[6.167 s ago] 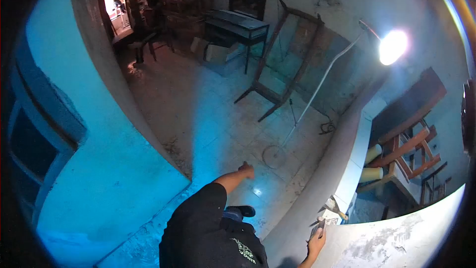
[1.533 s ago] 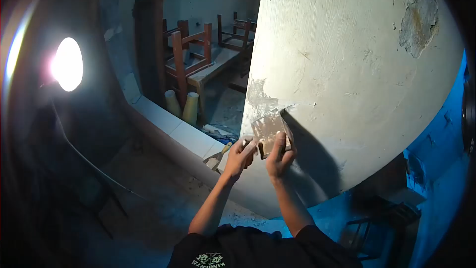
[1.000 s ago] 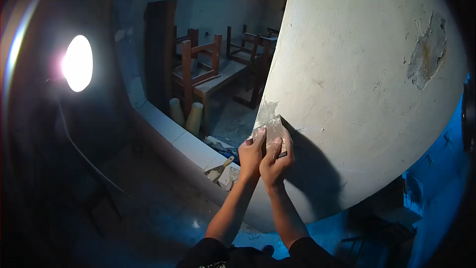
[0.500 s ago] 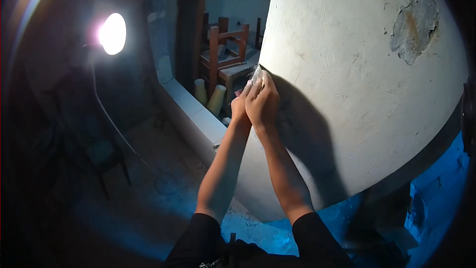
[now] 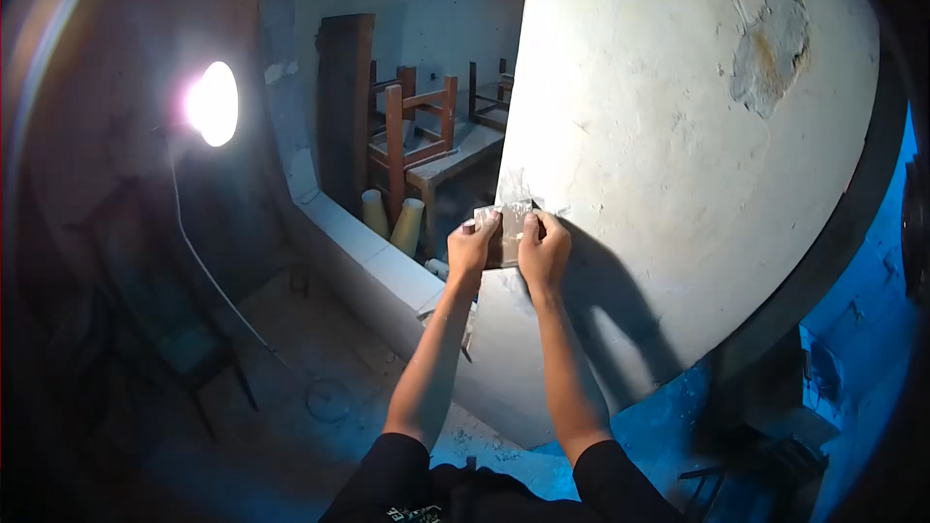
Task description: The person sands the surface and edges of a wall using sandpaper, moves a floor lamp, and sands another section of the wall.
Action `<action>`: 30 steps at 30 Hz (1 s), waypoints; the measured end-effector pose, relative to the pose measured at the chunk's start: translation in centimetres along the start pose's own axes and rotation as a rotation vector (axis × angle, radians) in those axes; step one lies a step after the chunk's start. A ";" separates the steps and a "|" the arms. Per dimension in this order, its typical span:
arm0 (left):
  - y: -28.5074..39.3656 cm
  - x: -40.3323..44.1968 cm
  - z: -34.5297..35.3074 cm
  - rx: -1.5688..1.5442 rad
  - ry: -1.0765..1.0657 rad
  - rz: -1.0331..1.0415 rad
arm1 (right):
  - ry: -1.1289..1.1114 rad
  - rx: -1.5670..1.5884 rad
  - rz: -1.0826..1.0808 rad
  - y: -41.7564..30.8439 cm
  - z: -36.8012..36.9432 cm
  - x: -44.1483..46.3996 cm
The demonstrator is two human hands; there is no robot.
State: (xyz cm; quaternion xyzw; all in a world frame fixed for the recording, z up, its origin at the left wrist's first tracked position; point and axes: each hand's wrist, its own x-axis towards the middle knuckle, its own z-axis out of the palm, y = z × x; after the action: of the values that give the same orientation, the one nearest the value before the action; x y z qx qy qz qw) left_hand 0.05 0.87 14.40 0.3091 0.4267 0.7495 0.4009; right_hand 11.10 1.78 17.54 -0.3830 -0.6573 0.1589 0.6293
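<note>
A flat, greyish-brown rectangular plate [image 5: 506, 244] with whitish smears, its exact kind unclear, is held upright between both hands. My left hand [image 5: 467, 254] grips its left side, thumb on the near face; something small and dark red shows by those fingers. On the right side, my right hand [image 5: 544, 252] pinches the plate, thumb in front and fingers behind. The plate's top edge lies at the left edge of the pale plastered wall [image 5: 668, 194], near a rough whitish patch. Whether it touches the wall, I cannot tell.
A bright lamp [image 5: 215, 105] on a thin stand glows at left. Beyond a low white ledge [image 5: 360, 244] are a wooden table [image 5: 460, 160], an upturned wooden stool [image 5: 395, 136] and two yellowish cones [image 5: 408, 227]. Plaster has broken away at the upper right [image 5: 773, 48].
Both hands have moved down in view and apart, from close together at the wall's edge to either side of the plate. The plate's broad face now shows. The view has shifted slightly.
</note>
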 end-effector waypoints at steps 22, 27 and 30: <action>0.2 0.9 1.6 0.000 0.108 -0.034 | 0.144 -0.196 -0.129 -2.1 1.8 0.8; 1.5 1.4 1.6 -0.097 0.073 0.042 | 0.119 -0.241 -0.205 -2.8 1.6 1.6; 0.2 0.7 1.5 -0.075 0.093 0.002 | 0.132 -0.212 -0.181 -2.2 1.1 0.6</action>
State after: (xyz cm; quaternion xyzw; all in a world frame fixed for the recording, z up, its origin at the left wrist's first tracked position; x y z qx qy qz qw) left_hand 0.87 1.99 15.34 0.2593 0.4163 0.7787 0.3914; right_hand 9.43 1.02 19.33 -0.3961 -0.6596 0.0057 0.6388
